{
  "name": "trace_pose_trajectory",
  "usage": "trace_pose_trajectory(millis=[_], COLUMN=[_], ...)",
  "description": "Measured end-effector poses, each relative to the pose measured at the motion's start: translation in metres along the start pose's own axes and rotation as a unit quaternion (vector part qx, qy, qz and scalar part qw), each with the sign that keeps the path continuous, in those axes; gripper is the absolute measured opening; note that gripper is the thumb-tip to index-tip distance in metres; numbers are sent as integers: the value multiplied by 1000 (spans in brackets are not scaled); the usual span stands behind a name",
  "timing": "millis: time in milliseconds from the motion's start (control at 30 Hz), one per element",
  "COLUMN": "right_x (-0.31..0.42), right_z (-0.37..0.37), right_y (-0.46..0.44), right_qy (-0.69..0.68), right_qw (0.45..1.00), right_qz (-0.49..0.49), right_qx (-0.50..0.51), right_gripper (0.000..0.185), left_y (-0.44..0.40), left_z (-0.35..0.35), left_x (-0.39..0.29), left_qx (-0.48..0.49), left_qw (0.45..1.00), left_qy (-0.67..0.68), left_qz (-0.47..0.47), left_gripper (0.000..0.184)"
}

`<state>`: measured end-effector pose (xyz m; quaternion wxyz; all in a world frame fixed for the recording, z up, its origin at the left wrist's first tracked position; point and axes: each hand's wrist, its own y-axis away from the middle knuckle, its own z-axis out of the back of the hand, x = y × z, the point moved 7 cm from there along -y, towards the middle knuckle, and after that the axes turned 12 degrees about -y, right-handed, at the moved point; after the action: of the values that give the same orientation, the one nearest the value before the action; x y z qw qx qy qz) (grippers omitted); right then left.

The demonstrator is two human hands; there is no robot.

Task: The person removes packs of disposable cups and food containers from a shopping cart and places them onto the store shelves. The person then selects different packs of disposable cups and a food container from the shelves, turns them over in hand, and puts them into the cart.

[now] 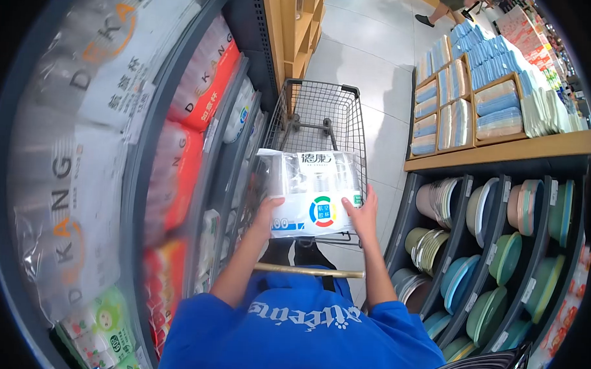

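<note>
A clear plastic package of cups [313,195] with a white label and a round multicoloured logo is held up over the near part of a wire shopping cart [324,117]. My left hand [267,216] grips its left edge, thumb on the front. On the right edge, my right hand [363,211] holds it the same way, with the fingers mostly hidden behind. Below the package, the cart's handle bar [311,271] crosses in front of my blue shirt. The visible part of the cart basket shows bare wire and the floor through it.
Shelves with packaged cups [205,77] stand close on the left. On the right, a rack holds stacked basins [461,281], with folded towels [497,104] on its wooden top [505,153]. A person's legs [438,10] show at the far end of the tiled aisle [371,63].
</note>
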<state>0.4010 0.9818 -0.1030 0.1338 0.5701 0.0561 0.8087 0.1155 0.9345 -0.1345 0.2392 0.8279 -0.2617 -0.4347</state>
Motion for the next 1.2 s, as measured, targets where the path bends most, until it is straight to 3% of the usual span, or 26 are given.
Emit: trace_pose_trajectory(millis=[67, 100, 133, 233, 300, 367, 433, 500, 567, 633, 667, 767, 800, 900, 967, 1033, 1100, 1200], right_x=[-41, -56, -67, -113, -130, -164, -182, -192, -196, -202, -197, -242, -233, -225, -248, -234, -212, -159], right_z=[3, -4, -16, -24, -40, -66, -95, -122, -155, -181, -194, -216, -210, -184, -175, -154, -128, -87], right_y=[-28, -31, -31, -73, -112, -156, -202, -243, -278, -310, -322, -343, -335, -281, -243, -198, -156, -90], right_qy=[-159, -262, -360, -342, -291, -249, -218, -201, -222, -271, -318, -275, -261, -262, -264, -297, -312, -277], right_qw=[971, 921, 846, 853, 900, 934, 958, 965, 959, 943, 932, 953, 946, 910, 899, 867, 861, 890], right_qz=[-154, -245, -329, -357, -303, -252, -182, -170, -174, -190, -154, -119, -161, -295, -286, -318, -319, -238], right_qx=[85, 152, 213, 166, 113, 51, 34, 10, 12, 41, 83, 50, 106, 129, 204, 242, 244, 274], right_gripper=[67, 64, 61, 59, 59, 63, 64, 64, 64, 63, 58, 61, 68, 61, 64, 55, 50, 41], left_y=[-22, -28, -35, -37, -7, 37, 76, 108, 130, 140, 143, 142, 138, 135, 134, 134, 133, 130], left_z=[16, 21, 30, 40, 49, 54, 69, 38, 47, 44, 42, 47, 44, 48, 47, 47, 49, 40], left_x=[17, 24, 25, 17, 21, 34, 65, 48, 71, 82, 87, 97, 92, 95, 92, 90, 92, 83], left_qx=[-13, -20, -84, -232, -285, -284, -280, -280, -333, -314, -303, -322, -357, -372, -359, -349, -338, -303], left_qw=[999, 997, 995, 915, 797, 812, 717, 629, 616, 568, 545, 544, 532, 518, 539, 554, 565, 539], left_qy=[15, 23, -55, -307, -484, -501, -632, -701, -703, -748, -769, -768, -760, -766, -756, -749, -747, -784], left_qz=[42, 64, 21, -121, -221, -96, -88, -188, -125, -137, -141, -105, -111, -85, -94, -95, -89, -49], left_gripper=[61, 60, 55, 47, 48, 41, 30, 23, 21, 19, 18, 15, 13, 8, 8, 9, 12, 21])
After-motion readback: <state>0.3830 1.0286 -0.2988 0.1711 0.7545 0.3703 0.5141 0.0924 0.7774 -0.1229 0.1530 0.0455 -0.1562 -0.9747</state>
